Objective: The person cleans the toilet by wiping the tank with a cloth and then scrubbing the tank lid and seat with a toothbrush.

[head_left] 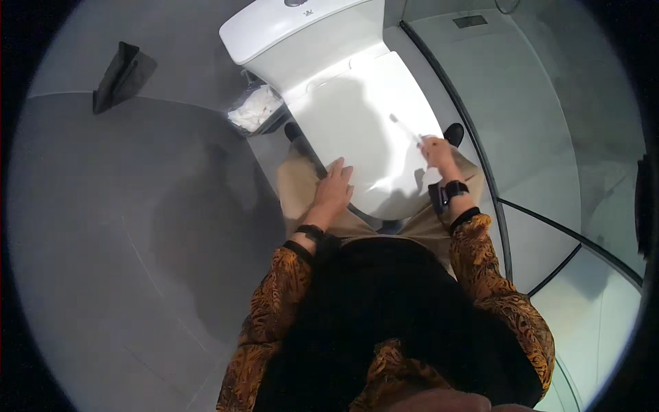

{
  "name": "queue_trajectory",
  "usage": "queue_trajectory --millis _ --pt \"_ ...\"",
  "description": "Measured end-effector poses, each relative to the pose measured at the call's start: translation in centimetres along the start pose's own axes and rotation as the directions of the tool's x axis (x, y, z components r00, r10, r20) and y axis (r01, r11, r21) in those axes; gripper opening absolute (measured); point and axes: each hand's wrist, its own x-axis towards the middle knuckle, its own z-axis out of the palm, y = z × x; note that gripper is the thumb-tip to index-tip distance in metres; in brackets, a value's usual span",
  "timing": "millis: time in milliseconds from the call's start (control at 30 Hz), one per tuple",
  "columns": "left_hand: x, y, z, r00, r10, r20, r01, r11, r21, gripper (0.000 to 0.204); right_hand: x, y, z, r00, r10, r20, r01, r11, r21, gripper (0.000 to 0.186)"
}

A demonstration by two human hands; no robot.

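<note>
A white toilet with its lid [343, 123] down stands between my legs. My left hand [334, 189] lies on the lid's left edge, fingers stretched out and holding nothing. Over the right part of the lid, my right hand [436, 152] is closed round a thin white stick [406, 128] with a small pale tip, perhaps a small brush. The tip is at or just above the lid; I cannot tell whether it touches. A white piece [431, 176] shows below the right palm, partly hidden, and its kind is unclear.
Left of the toilet stands a bin [255, 110] lined with clear plastic and full of white paper. A dark cloth-like thing [117, 77] is at the far left. On the right, a black-edged glass shower screen [449, 89] curves close by the toilet, with a floor drain [470, 22] beyond it.
</note>
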Motion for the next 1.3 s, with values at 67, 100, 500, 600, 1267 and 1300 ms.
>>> queue_trajectory --millis 67,100,500,600,1267,1300 --pt "-0.5 0.3 0.5 1.000 -0.002 0.013 0.002 1.000 0.006 0.049 -2.1 -0.2 2.2 0.992 0.086 0.094 -0.062 0.970 -0.236 0.039" --pt "-0.8 0.3 0.5 1.000 -0.010 0.022 0.010 1.000 0.010 0.049 -3.3 -0.7 3.1 0.990 0.058 0.131 -0.028 0.974 -0.224 0.042" --pt "-2.1 0.0 1.7 0.997 -0.036 0.071 0.036 0.999 0.009 0.053 -2.3 1.9 -1.5 0.979 -0.066 -0.193 -0.027 0.897 -0.441 0.042" --pt "-2.3 0.0 2.0 1.000 0.008 -0.030 -0.006 0.999 0.046 0.049 -3.8 0.9 2.3 1.000 0.026 0.017 -0.014 0.861 -0.508 0.037" --pt "-3.5 0.8 2.2 0.999 -0.019 -0.037 0.017 0.999 -0.043 0.048 -6.3 -8.2 9.9 0.920 -0.087 0.383 0.318 0.737 -0.596 0.031" --pt "-3.5 0.4 2.2 0.999 -0.012 -0.044 0.010 0.999 -0.041 0.048 -6.4 -8.0 10.2 0.928 -0.083 0.364 0.299 0.750 -0.590 0.032"
